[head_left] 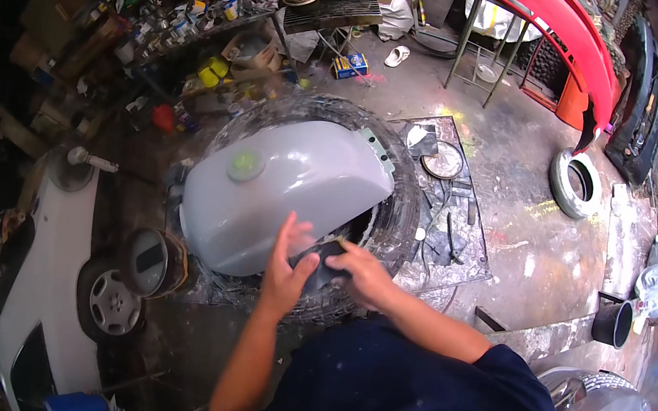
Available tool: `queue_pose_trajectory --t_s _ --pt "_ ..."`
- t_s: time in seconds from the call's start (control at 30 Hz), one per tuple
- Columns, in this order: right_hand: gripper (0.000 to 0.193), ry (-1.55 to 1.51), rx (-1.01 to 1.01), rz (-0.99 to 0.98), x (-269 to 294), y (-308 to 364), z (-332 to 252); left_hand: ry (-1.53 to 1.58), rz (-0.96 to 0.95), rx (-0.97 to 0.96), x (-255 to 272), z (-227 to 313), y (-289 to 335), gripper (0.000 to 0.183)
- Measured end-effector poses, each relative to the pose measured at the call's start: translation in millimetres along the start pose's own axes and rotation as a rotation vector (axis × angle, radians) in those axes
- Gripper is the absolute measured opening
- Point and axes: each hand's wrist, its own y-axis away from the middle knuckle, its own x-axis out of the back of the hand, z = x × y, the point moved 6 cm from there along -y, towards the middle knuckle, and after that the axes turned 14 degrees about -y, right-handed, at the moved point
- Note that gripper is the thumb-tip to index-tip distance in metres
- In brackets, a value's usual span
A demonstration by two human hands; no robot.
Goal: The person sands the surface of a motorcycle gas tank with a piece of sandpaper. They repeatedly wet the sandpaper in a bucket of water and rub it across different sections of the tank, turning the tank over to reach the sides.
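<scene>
A motorcycle fuel tank [280, 190] in pale grey, with a greenish round patch at its filler, lies on a large black tyre [405, 208]. Just off the tank's near edge, my right hand [365, 275] pinches a dark, flat sheet that looks like sandpaper [321, 271]. Beside it my left hand [285, 271] is raised with fingers stretched and somewhat blurred. Its thumb is close to the sheet; whether it touches is unclear.
A lidded bucket [153, 263] stands left of the tyre, near a white car [56, 241]. To the right lie a stained board [462, 225] with scraps and a loose tyre [575, 184]. A red bumper [545, 12] rests on a stand beyond. Cluttered shelves fill the far left.
</scene>
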Motion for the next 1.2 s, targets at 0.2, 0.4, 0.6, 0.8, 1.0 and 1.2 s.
queue_pose_trajectory --t_s 0.2,0.4,0.6,0.8,1.0,1.2 --pt "0.028 -0.047 -0.251 -0.16 -44 -1 22 1.027 -0.263 0.184 -7 -49 63 0.079" --pt "0.031 0.561 0.102 -0.356 -95 -17 26 1.067 0.018 0.311 48 -68 91 0.057" --pt "0.033 1.042 0.977 -0.028 -94 -100 -99 -0.046 0.646 0.336 279 -159 122 0.057" --pt "0.039 1.512 1.129 0.185 -105 -187 -118 -0.85 -0.185 0.777 379 -364 110 0.045" --pt "0.045 1.68 1.09 0.174 -69 -213 -118 -0.925 -0.523 0.851 357 -430 87 0.048" --pt "0.04 1.724 0.932 -0.003 -74 -231 -111 -0.861 0.039 0.693 377 -385 114 0.055"
